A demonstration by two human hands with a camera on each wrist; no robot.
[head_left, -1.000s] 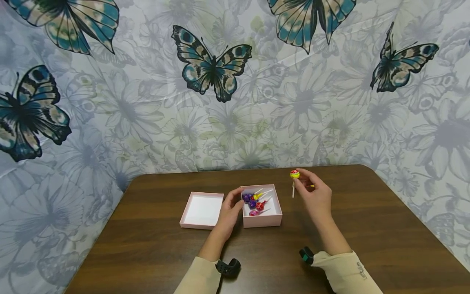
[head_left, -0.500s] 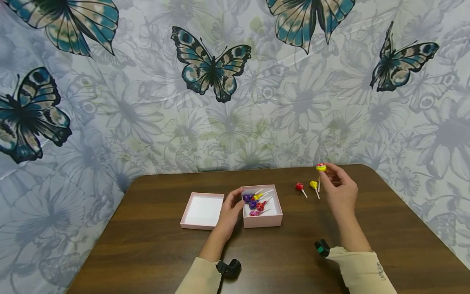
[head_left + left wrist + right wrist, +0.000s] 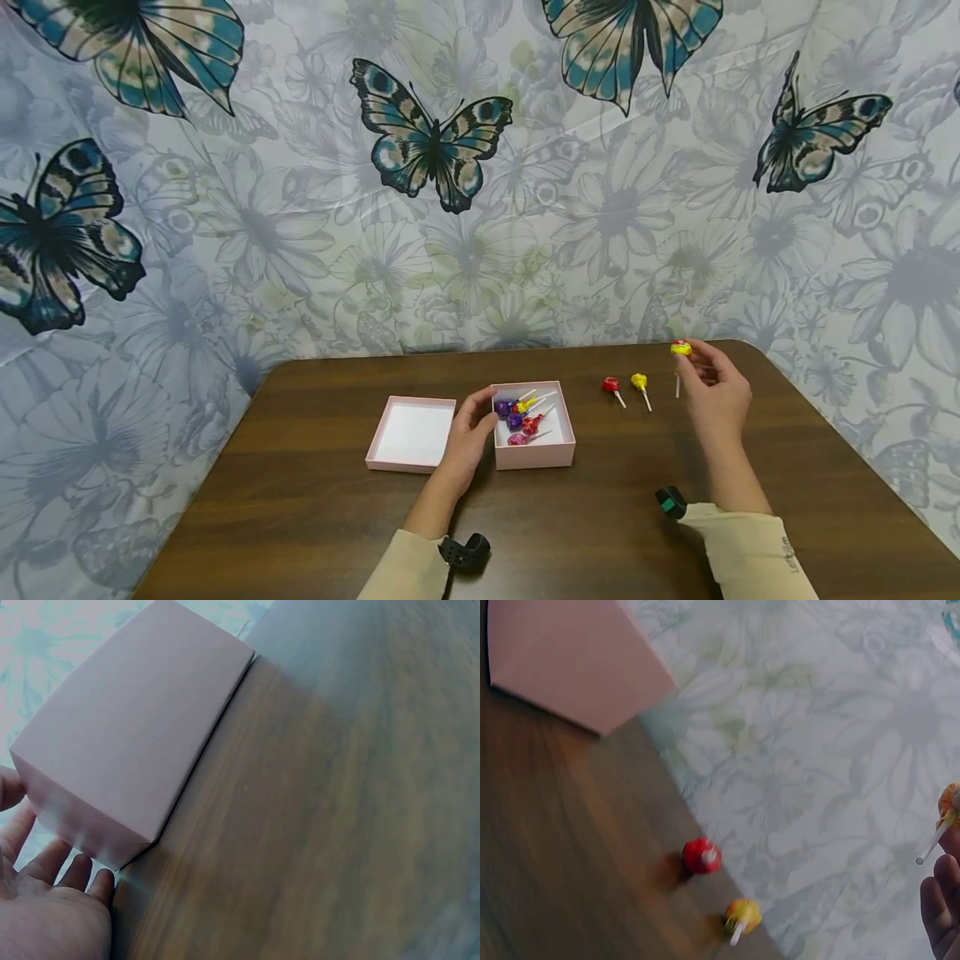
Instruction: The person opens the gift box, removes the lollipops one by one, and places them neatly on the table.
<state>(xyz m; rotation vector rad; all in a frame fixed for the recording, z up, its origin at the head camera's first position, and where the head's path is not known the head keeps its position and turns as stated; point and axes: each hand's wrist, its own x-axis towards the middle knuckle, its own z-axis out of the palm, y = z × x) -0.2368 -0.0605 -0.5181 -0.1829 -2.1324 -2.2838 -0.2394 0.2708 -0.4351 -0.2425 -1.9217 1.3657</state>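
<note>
My left hand (image 3: 468,433) rests against the left side of a pink box (image 3: 536,456), its fingers along the wall in the left wrist view. Inside the box lie several wrapped lollipops (image 3: 516,421), purple, red, pink and yellow. Over the right part of the table, my right hand (image 3: 716,400) pinches a yellow-and-red lollipop (image 3: 681,347) by its head, the white stick pointing down. To the left of that hand, a red lollipop (image 3: 611,384) and a yellow lollipop (image 3: 639,382) lie side by side on the table.
A pink box lid (image 3: 411,433) with a white inside lies left of the box, beyond my left hand. The brown wooden table (image 3: 570,533) ends at the back by a butterfly-print cloth (image 3: 465,275).
My right hand has moved right with the yellow-and-red lollipop, uncovering the red and yellow lollipops on the table. The left hand stays at the box.
</note>
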